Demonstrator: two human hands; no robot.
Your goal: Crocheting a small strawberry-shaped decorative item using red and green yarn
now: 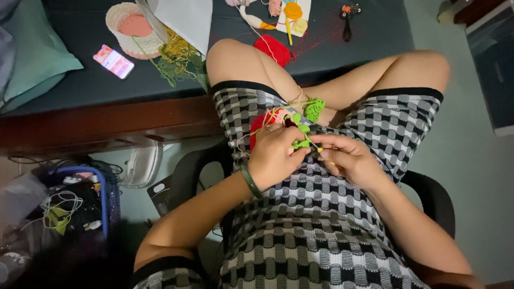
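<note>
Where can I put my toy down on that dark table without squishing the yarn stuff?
The dark table is bare between the phone and the green cushion, and along its right end past the small scissors. It is crowded around the crocheted basket, the tangled yarn, the red yarn ball and the crochet bits.

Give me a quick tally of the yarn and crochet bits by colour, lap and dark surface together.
Red: 2, the red piece at the left hand and the red ball on the dark surface.
Green: 2, the green piece being worked near the right hand and the green clump on the lap.
Yellow-olive: 1, the tangled yarn.
Total: 5
</note>
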